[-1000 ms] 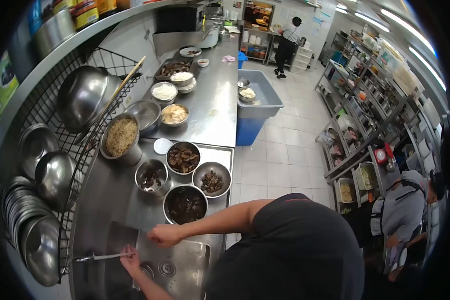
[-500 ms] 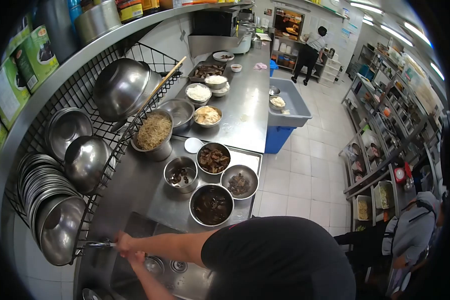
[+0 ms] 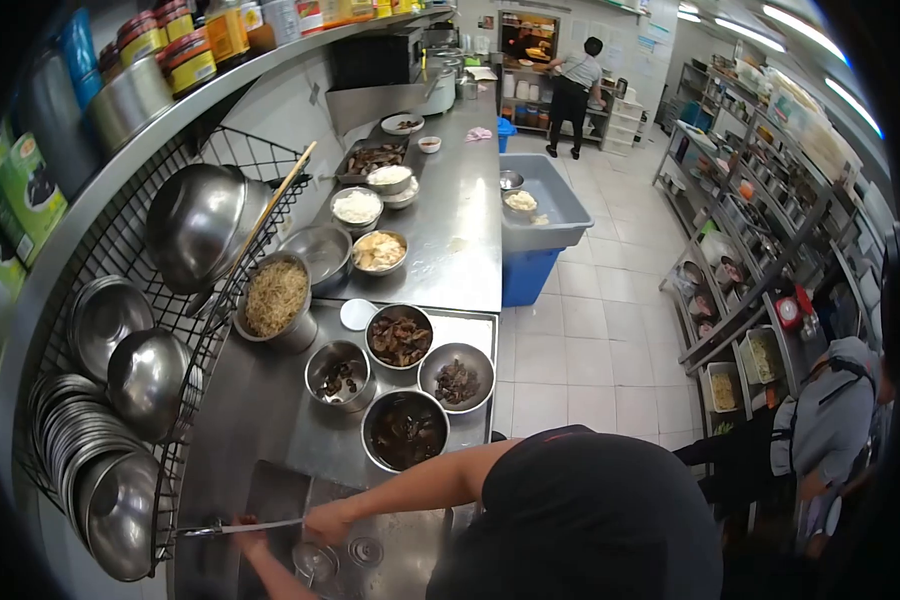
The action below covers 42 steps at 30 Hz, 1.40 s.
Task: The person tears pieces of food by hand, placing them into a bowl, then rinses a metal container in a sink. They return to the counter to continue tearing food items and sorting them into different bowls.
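Note:
My right hand (image 3: 326, 522) is closed at one end of a long thin metal strip (image 3: 282, 525), which looks like a knife blade. The strip points left towards the tap (image 3: 200, 531). Under the strip, close to the tap, is my left hand (image 3: 249, 537); its fingers are too small and blurred to make out. Both hands are over the sink (image 3: 405, 530). A small round metal vessel (image 3: 315, 562) sits in it, beside the drain (image 3: 365, 551).
Steel bowls of dark soaked food (image 3: 406, 430) and brown pieces (image 3: 400, 336) stand beyond the sink. A pot of noodle-like strands (image 3: 277, 298) is near the wire rack (image 3: 185, 420). One person (image 3: 574, 95) stands far back, another (image 3: 830, 420) at the right.
My hands, earlier together by the tap, are now apart. The right hand has moved right, and the metal strip shows between them. The view has shifted.

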Available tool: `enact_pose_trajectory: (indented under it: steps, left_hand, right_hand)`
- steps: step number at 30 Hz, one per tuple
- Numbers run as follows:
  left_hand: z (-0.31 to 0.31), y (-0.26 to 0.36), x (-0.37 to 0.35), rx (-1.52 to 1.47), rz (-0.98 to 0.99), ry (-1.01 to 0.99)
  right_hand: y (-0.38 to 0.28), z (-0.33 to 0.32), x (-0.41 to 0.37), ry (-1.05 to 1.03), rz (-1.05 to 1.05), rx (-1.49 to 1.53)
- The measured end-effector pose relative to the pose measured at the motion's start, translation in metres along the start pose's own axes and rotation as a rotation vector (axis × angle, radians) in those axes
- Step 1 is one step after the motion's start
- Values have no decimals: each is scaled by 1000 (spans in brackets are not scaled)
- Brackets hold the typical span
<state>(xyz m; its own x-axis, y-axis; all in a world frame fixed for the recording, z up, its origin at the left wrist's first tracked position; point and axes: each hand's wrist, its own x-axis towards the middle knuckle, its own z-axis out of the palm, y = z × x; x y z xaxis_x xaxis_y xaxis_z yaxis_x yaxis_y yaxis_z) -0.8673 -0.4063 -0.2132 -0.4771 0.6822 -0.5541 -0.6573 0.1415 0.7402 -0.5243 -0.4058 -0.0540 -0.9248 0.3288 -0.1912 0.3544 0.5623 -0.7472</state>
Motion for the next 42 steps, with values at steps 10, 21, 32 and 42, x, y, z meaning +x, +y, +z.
enact_pose_trajectory:
  steps: [10, 21, 32, 42]
  left_hand:
    - [-19, -59, 12, 1283, 582, -151]
    - [36, 65, -21, 137, -1, 196]
    - [41, 30, -47, 465, 86, 53]
    - [249, -106, -310, 822, 937, -15]
  right_hand:
    - [0, 4, -77, 118, -307, 80]
    - [38, -71, -144, 283, 228, -387]
    - [47, -88, -176, 109, 495, -487]
    - [101, -90, -170, 181, 239, -430]
